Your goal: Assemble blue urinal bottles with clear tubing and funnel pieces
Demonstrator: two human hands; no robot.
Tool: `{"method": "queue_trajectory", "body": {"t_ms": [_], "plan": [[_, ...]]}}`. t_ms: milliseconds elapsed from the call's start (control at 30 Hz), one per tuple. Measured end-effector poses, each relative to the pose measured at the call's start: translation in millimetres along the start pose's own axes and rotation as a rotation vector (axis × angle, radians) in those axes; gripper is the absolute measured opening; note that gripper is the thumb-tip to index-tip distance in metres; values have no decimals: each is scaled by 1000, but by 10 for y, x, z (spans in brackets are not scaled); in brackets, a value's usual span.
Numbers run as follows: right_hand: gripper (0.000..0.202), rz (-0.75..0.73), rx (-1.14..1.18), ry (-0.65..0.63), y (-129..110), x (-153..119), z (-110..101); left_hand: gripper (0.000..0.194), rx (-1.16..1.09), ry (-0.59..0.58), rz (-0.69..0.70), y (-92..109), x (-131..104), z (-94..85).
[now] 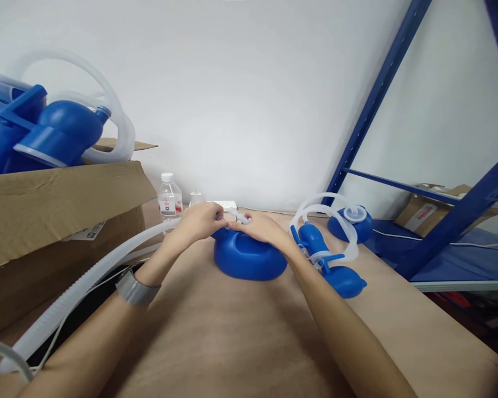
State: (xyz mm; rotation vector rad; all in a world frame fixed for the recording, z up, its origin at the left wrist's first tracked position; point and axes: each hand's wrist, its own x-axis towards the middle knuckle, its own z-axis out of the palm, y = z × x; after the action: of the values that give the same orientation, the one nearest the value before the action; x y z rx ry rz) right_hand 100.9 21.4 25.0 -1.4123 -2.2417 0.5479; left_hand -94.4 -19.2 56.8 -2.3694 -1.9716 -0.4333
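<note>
one blue container lies crosswise, neck leftward.

The middle container is plain blue, the hose milky white, the wristband grey, the carton brown, the tabletop faintly streaked tan.
</note>
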Motion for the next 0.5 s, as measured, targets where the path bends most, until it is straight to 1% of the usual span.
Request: {"method": "queue_trajectory", "body": {"t_ms": [67, 133, 300, 400, 500], "plan": [[45, -23, 1, -43, -2, 36, -5, 24, 8, 0, 20, 4, -8, 1], [45, -18, -14, -49, -12, 58, -5, 23, 5, -4, 24, 16, -18, -3], [46, 30, -60, -68, -43, 92, 6, 21, 18, 10, -26, 39, -21, -12], [44, -7, -53, -64, -2, 131, 31, 21, 21, 12, -31, 39, -10, -3], [34, -71, -31, -56, 73, 175, 64, 23, 27, 13, -60, 47, -2, 24]]}}
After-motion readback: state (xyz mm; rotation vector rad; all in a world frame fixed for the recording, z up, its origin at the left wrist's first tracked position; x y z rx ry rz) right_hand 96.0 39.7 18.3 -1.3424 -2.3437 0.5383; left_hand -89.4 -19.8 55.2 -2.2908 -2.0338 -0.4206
